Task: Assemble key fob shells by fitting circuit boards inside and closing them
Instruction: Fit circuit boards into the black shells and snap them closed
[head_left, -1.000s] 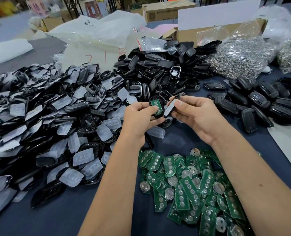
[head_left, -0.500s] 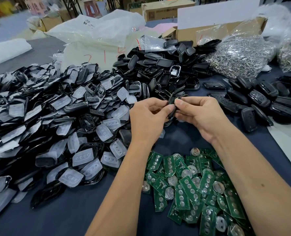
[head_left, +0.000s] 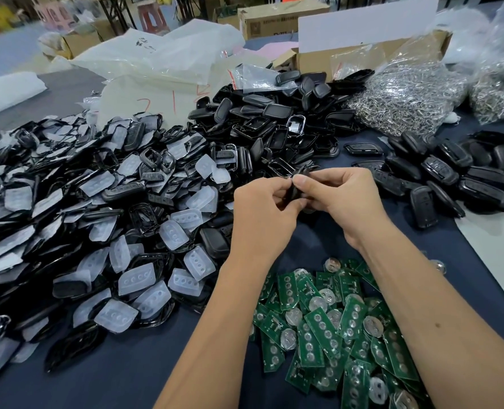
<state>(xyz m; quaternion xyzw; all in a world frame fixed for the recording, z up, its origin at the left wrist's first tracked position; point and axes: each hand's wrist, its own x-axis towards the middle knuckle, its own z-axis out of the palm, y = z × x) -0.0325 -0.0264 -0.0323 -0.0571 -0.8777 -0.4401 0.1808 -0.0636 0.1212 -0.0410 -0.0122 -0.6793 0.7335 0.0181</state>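
Black key fob shell (head_left: 296, 188) pinched between both hands above the dark blue table (head_left: 133, 376), mid-frame, mostly hidden by fingers; only a dark edge showing, so seam closed or not: cannot tell. Left hand (head_left: 262, 214) curled round shell's left side, thumb and fingertips meeting on it. Right hand (head_left: 342, 199) gripping from the right, thumb on top near the upper edge, fingers wrapped under. Hands touching each other at the shell.

Just below the hands, between the forearms, pile of green circuit boards (head_left: 330, 335) with round silver coin cells, overlapping, loose on the cloth. Left of the hands, big heap of black shell halves with translucent white button pads (head_left: 97, 231), spread to the left edge. Behind the hands, mound of empty black shell backs (head_left: 274, 125). Right, well apart from the hands, group of closed black fobs (head_left: 445, 175) lying in rough rows. Far right back, clear bags of silver key rings (head_left: 407, 95), beside an open cardboard box (head_left: 318, 59). Rear left, white plastic bags (head_left: 162, 57) with red marks. More cartons and stools blurred in the background.
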